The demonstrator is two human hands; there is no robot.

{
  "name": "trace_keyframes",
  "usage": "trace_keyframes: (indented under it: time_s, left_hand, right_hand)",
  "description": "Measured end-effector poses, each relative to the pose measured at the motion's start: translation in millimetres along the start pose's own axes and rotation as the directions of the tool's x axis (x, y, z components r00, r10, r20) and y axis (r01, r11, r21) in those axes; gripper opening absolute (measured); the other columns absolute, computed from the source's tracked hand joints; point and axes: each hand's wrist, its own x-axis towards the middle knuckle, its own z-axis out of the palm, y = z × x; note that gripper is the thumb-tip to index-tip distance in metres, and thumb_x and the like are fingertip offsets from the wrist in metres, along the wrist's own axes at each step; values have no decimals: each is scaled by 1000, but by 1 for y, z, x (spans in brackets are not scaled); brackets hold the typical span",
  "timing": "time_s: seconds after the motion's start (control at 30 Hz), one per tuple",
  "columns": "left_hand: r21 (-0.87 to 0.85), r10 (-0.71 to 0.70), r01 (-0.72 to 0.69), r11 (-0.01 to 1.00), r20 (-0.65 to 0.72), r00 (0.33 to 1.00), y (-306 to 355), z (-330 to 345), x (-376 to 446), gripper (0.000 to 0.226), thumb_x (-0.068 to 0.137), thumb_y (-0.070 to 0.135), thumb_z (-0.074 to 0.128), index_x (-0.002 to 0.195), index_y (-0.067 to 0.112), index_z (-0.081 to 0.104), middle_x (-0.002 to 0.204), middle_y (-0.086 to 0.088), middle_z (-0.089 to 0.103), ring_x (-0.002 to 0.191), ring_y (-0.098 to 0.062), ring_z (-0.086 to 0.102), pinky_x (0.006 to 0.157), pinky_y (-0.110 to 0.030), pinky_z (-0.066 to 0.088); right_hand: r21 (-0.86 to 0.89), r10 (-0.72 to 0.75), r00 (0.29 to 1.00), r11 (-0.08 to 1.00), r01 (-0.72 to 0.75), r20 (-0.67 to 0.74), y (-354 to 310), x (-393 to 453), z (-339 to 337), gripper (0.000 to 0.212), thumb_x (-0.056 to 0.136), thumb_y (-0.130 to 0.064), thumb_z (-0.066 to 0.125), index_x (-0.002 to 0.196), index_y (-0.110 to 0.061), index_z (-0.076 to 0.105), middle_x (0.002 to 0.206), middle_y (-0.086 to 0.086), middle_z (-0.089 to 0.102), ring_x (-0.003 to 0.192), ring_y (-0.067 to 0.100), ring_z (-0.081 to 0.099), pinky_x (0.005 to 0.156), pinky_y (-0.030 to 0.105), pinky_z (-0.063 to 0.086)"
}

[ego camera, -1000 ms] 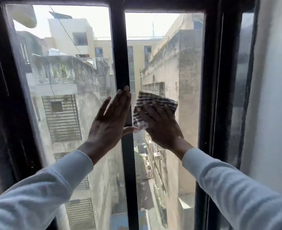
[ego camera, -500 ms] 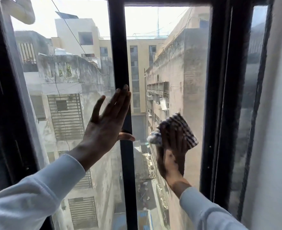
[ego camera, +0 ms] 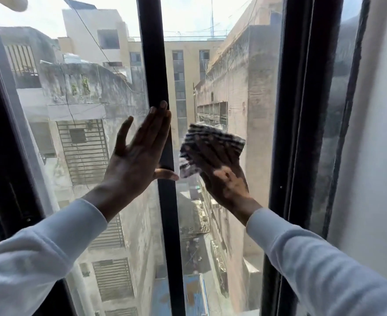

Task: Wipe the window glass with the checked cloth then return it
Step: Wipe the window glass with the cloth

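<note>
Glass is under our checked cloth [ego camera: 210,144], which our right hand [ego camera: 222,179] presses flat to the right pane [ego camera: 261,92]; our left hand [ego camera: 137,156] lies open, splayed against the black bar [ego camera: 156,65]. We judge wiping unfinished; next, sweep uncovered glass.

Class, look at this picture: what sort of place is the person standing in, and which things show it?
Probably an upper-floor room in a dense city: a dark-framed window, weathered concrete buildings close outside, and a narrow alley far below.
</note>
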Motion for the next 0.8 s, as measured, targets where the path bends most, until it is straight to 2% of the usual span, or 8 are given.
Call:
trace_keyframes:
  time_s: [0.07,0.13,0.3,0.4,0.57,0.67,0.73,0.8]
  left_hand:
    - [0,-3,3,1000,7,1000,0,0,-2,145,76,92,53,174,6,-10,185,-10,-14,173,-24,-2,134,-54,1]
    - [6,-10,10,1000,23,1000,2,-1,-2,144,76,92,51,174,6,-11,184,-10,-15,172,-24,-3,134,-55,4]
    - [-9,-31,32,999,68,997,5,-7,-1,146,76,90,55,173,7,-16,183,-8,-22,172,-23,-8,133,-52,-3]
    - [5,-47,47,999,80,996,6,-10,-2,145,77,91,52,172,8,-19,182,-8,-24,171,-22,-12,133,-52,-2]
    - [14,-83,81,997,161,984,16,-33,-4,138,86,86,52,170,7,-24,181,-9,-29,171,-22,-14,137,-49,4]
    - [-206,-86,134,969,223,971,23,-56,-9,117,98,69,57,175,12,-11,184,-4,-21,173,-21,-3,136,-44,8]
    - [-495,-172,288,820,267,948,34,-74,-14,94,103,60,56,175,17,14,185,-3,8,169,-26,20,130,-46,27]
    - [-695,-285,533,483,451,846,46,-93,-16,73,106,62,50,164,17,41,168,-10,42,153,-32,43,116,-51,44]
  right_hand:
    - [80,302,922,953,-292,-243,3,4,1,43,111,-30,43,147,-19,63,155,5,60,149,37,50,125,15,21]
    - [298,543,837,812,-503,-67,-31,-33,6,28,107,-21,51,126,-25,70,125,6,75,135,40,62,102,3,24]
    - [-77,-162,987,984,162,8,-7,-10,-2,50,110,-26,49,158,-40,51,178,-5,26,161,27,34,127,36,27]
    - [14,206,909,976,-216,-362,18,20,-31,40,107,-17,54,145,-18,67,164,13,52,155,39,43,127,56,35]
    - [330,451,887,856,-397,-102,-35,-30,-24,46,108,-6,57,152,-18,60,148,11,65,133,38,61,108,53,56]
    - [837,518,837,369,-404,176,-42,-15,-73,31,115,-24,50,144,-23,61,99,9,74,77,17,70,65,35,62]
    - [873,340,805,-134,-470,485,-45,-8,-111,31,115,-34,45,141,-26,60,110,12,76,93,25,76,80,46,66]
    - [756,121,775,-356,-549,620,-54,-18,-145,47,113,-46,42,141,-16,65,133,19,74,120,37,73,99,57,62]
